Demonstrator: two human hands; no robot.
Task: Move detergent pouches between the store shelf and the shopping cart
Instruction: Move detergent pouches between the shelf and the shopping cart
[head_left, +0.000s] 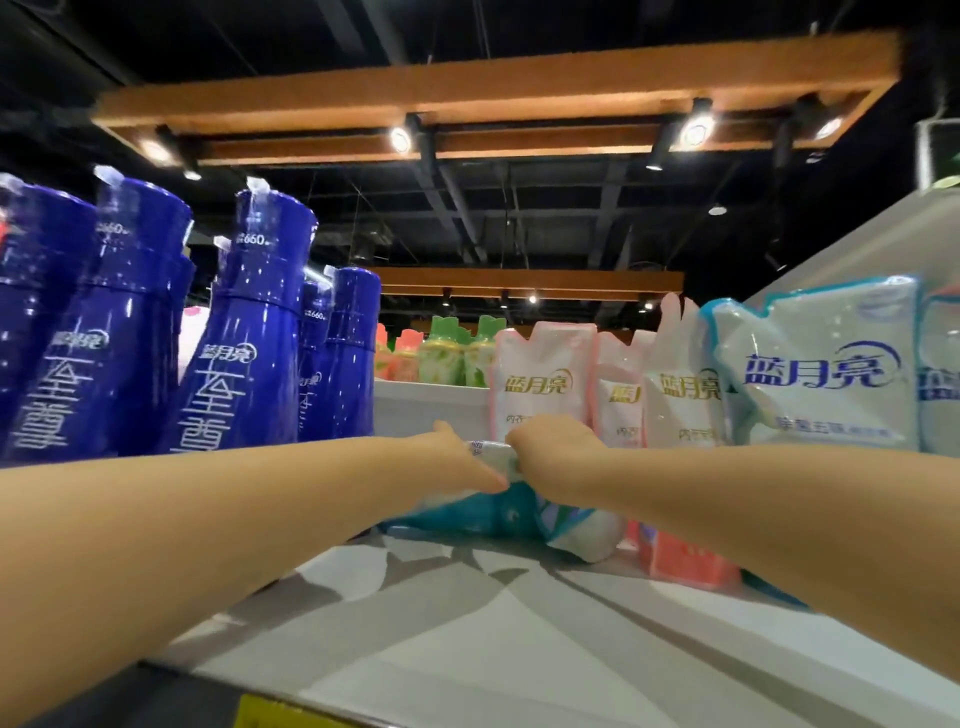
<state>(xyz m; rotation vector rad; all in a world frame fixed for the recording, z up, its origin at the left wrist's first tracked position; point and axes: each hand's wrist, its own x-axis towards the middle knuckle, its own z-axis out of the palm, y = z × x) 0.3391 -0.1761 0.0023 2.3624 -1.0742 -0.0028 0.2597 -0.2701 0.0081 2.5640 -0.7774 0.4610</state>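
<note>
my right hand (556, 447) curls its fingers round a teal detergent pouch (493, 512) lying on the shelf (467, 623); my left hand (457, 457) presses straight fingers against it. pink pouches (540, 384) stand just beyond my fingers.

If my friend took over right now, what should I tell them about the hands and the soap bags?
Left hand: fingers straight, pressed against the teal pouch lying on the shelf.
Right hand: fingers curled over that pouch's top.
Pink pouches stand behind it; the cart is out of view.
Done: cannot tell. Left: set this pouch in place or lift it off.
</note>
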